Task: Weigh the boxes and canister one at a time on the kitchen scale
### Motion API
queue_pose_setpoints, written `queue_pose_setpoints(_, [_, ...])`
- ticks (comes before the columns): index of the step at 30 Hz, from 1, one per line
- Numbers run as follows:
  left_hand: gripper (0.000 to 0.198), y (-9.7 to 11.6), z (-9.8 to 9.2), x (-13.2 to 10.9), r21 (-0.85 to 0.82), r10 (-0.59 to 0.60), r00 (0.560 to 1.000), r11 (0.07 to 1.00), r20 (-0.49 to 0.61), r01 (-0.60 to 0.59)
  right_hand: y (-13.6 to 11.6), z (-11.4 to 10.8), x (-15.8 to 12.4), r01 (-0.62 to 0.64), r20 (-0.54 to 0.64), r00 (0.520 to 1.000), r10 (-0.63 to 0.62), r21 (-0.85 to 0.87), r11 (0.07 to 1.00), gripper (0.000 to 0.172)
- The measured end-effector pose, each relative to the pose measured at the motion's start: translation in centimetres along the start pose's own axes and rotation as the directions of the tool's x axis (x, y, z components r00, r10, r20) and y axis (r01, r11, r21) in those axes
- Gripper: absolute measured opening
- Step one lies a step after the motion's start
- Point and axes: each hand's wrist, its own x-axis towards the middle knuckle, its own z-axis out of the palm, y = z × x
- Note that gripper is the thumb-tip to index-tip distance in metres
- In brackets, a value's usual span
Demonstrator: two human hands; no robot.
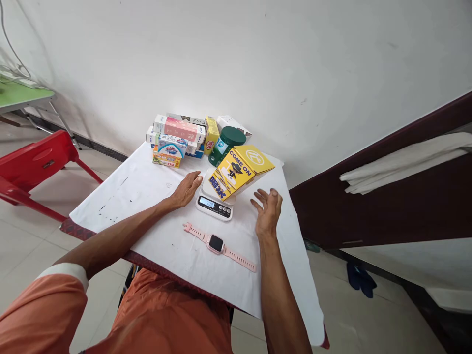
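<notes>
A yellow box (238,172) printed "COME ON" lies on a small white digital scale (214,205) whose display is lit. My left hand (187,189) rests flat on the table, fingers stretched, just left of the scale. My right hand (268,208) hovers open with fingers spread, just right of the scale and below the box's corner. Neither hand holds anything. A pink smartwatch (217,244) lies flat on the white table cover, nearer to me than the scale.
Several small boxes (176,139) and a green-lidded jar (224,144) stand stacked at the far edge of the table (121,191) by the wall. A red plastic chair (33,167) is on the left. A dark wooden panel (387,201) runs along the right.
</notes>
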Motion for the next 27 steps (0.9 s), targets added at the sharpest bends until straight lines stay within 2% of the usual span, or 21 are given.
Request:
queue_pose_setpoints(5, [0.077,0.1,-0.1,0.0,0.02,0.002,1.0,1.0,0.004,-0.003,3.7,-0.9,0.6,-0.119,-0.084,0.99,0.116,-0.033,0.992,0.069])
queue_pose_setpoints(10, [0.075,0.2,-0.2,0.0,0.03,-0.001,1.0,1.0,0.004,0.001,4.2,-0.6,0.5,-0.065,-0.096,0.994,0.06,-0.057,0.996,0.064])
queue_pose_setpoints(15, [0.08,0.3,-0.1,0.0,0.036,0.002,1.0,0.999,0.004,-0.003,4.1,-0.8,0.2,-0.066,-0.08,0.995,0.058,-0.094,0.993,0.063])
queue_pose_setpoints(19, [0.08,0.1,-0.1,0.0,0.022,0.012,1.0,1.0,-0.004,-0.012,2.8,-0.6,-0.1,-0.081,-0.012,0.997,0.08,-0.105,0.991,0.072])
queue_pose_setpoints(22, [0.08,0.0,-0.2,0.0,0.024,0.015,1.0,1.0,-0.006,-0.015,0.7,0.6,-0.5,0.036,0.122,0.992,-0.017,-0.157,0.987,0.097])
queue_pose_setpoints(24, [0.082,-0.1,-0.2,0.1,0.029,0.011,1.0,1.0,-0.006,-0.011,-0.9,1.9,-0.8,0.14,0.208,0.973,-0.097,-0.202,0.969,0.109])
queue_pose_setpoints(27, [0.085,-0.1,-0.3,0.1,0.026,0.001,1.0,1.0,-0.008,-0.001,-2.7,4.2,-0.9,0.218,0.24,0.957,-0.161,-0.231,0.948,0.107])
